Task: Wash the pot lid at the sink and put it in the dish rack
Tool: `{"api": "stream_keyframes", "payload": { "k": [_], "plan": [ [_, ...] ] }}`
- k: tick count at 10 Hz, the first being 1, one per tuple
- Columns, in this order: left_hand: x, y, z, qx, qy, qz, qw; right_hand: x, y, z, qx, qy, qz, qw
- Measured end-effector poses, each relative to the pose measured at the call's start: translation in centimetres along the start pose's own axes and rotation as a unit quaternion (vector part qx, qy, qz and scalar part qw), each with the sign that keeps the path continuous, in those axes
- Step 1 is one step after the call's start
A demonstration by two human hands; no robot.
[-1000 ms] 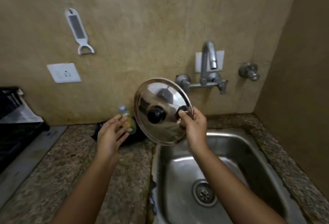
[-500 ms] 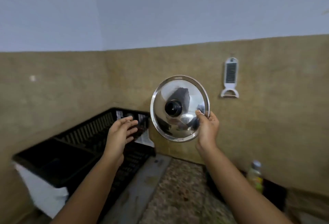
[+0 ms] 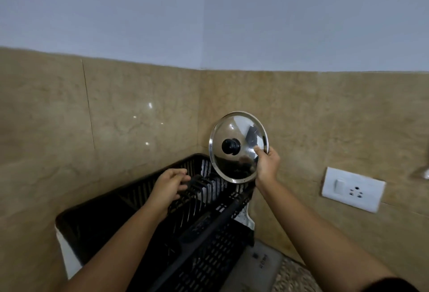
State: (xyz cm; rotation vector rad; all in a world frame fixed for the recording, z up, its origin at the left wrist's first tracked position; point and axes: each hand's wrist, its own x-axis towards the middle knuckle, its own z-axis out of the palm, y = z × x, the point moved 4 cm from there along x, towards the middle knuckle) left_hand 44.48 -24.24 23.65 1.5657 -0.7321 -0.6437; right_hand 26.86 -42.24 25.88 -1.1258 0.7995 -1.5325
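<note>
With pot lid (image 3: pixel 239 146) upright mid-frame above dish rack (image 3: pixel 216 229), pinched at its rim by right hand (image 3: pixel 267 164): racking step. Left hand (image 3: pixel 170 185) loosely curled, empty (over tines). Next: lowering edgewise between tines.

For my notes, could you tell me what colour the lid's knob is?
Black, seen clearly in the head view: knob.

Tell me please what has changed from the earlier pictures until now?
The right hand carried the pot lid leftward from over the sink to above the black dish rack. The left hand left the bottle and now reaches into the rack, its fingers at the dividers. The grip on the lid's rim is unchanged, knob facing the camera.
</note>
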Motion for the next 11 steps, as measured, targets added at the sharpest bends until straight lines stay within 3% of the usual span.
{"api": "stream_keyframes", "payload": {
  "k": [2,6,8,11],
  "plan": [
    [1.7,-2.1,-0.2,-0.015,-0.03,-0.045,0.998,3.6,4.2,2.8,-0.012,-0.019,0.035,0.999],
    [2.3,-2.6,0.3,-0.005,-0.044,-0.02,0.999,6.8,9.7,3.0,-0.033,-0.059,0.136,0.988],
    [2.3,-2.5,0.4,-0.002,-0.048,-0.016,0.999,7.0,9.8,3.1,-0.072,-0.085,0.135,0.985],
    [2.5,-1.8,-1.0,-0.016,0.015,0.015,1.0,6.6,8.4,1.9,-0.146,-0.055,0.156,0.975]
  ]
}}
